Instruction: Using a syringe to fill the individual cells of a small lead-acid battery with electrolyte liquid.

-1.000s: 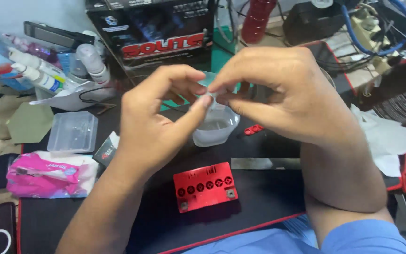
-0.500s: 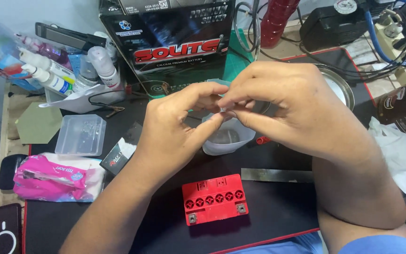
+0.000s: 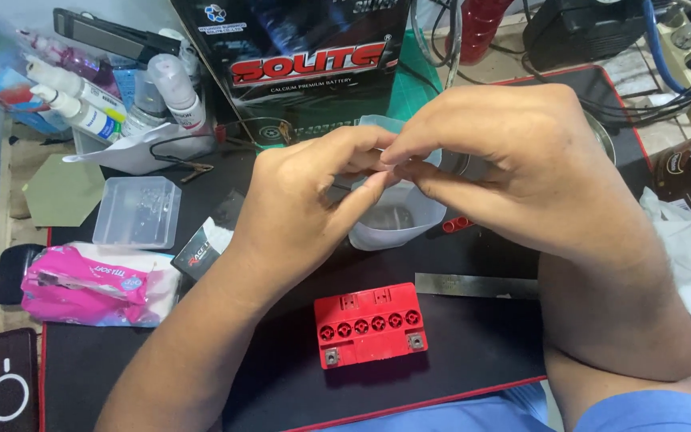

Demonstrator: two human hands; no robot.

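My left hand (image 3: 301,200) and my right hand (image 3: 521,160) meet fingertip to fingertip above a small translucent plastic cup (image 3: 397,224) on the black mat (image 3: 457,336). Both pinch something tiny between thumb and fingers; it is too small to identify. A small red battery (image 3: 371,324) with a row of round caps lies flat on the mat, in front of and below my hands. A small red piece (image 3: 457,225) lies right of the cup.
A large black battery box (image 3: 305,64) stands behind the hands. Left: a clear plastic box (image 3: 137,212), a pink tissue pack (image 3: 97,284), several dropper bottles (image 3: 81,104), a black device (image 3: 1,388). A metal ruler (image 3: 477,286) lies right of the battery. Cables and white paper lie at right.
The view has shifted so everything sits lower and to the right in the frame. My hands stay together over the cup, fingers still pinching; the red battery has not moved on the mat.
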